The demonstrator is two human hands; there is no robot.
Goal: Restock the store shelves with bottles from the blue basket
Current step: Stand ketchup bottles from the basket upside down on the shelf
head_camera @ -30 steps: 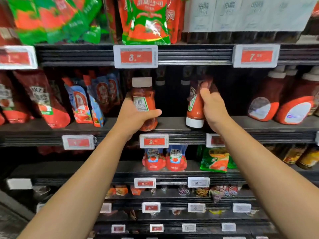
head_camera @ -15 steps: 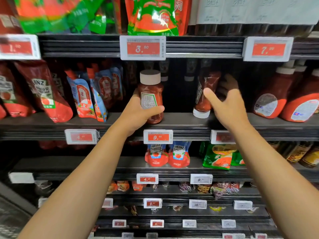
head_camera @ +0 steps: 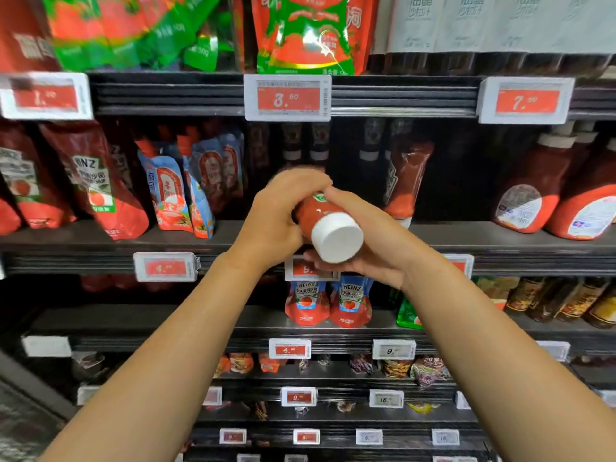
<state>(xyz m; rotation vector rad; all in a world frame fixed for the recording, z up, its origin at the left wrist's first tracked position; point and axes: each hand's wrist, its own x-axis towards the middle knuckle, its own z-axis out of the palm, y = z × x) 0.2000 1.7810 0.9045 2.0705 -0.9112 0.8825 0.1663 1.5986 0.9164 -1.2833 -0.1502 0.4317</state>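
A red ketchup bottle [head_camera: 320,216] with a white cap [head_camera: 336,237] is tilted, its cap pointing toward me, in front of the middle shelf [head_camera: 466,236]. My left hand [head_camera: 276,218] grips its body from the left and above. My right hand [head_camera: 370,241] wraps it from the right and below, near the cap. A second ketchup bottle [head_camera: 405,181] stands cap-down on the shelf just behind my right hand. The blue basket is out of view.
Heinz pouches [head_camera: 96,185] and blue sauce pouches [head_camera: 173,191] fill the shelf's left side, large ketchup bottles [head_camera: 530,191] the right. Dark bottles [head_camera: 305,141] stand at the back. Price tags [head_camera: 287,97] line the shelf edges. Two Heinz pouches [head_camera: 328,303] stand one shelf down.
My right hand let go of the cap-down bottle on the shelf and came over to the bottle in my left hand. That bottle tipped from upright, cap now toward me.
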